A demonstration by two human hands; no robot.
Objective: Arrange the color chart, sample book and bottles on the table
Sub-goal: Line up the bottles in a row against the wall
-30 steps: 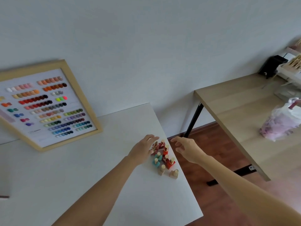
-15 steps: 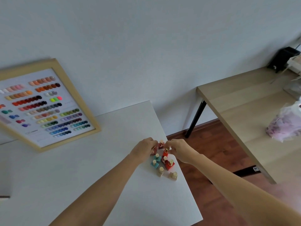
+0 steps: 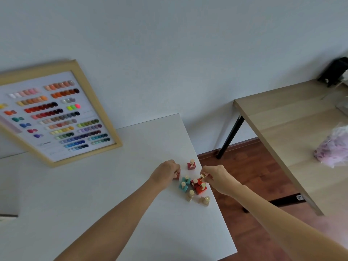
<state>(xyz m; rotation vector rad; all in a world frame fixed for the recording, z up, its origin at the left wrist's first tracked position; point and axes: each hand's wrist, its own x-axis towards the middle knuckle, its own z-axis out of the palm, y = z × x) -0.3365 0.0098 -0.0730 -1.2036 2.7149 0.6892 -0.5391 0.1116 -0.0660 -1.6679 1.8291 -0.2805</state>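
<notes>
Several small square bottles with cream caps cluster near the right edge of the white table: two teal bottles, red bottles, two beige bottles, and a dark red bottle standing apart at the back. My left hand is closed around a dark red bottle, mostly hidden by the fingers. My right hand pinches the cap of a red bottle at the cluster's right side. The wood-framed color chart leans against the wall at the back left.
The white table's right edge runs just beside the bottles, with red-brown floor below. A wooden table stands to the right, carrying a pink plastic bag and a black device. A flat pale object lies at the left edge.
Both hands went from open and reaching to closed on bottles. The left hand has drawn slightly left, so the back dark red bottle now stands apart in the gap.
</notes>
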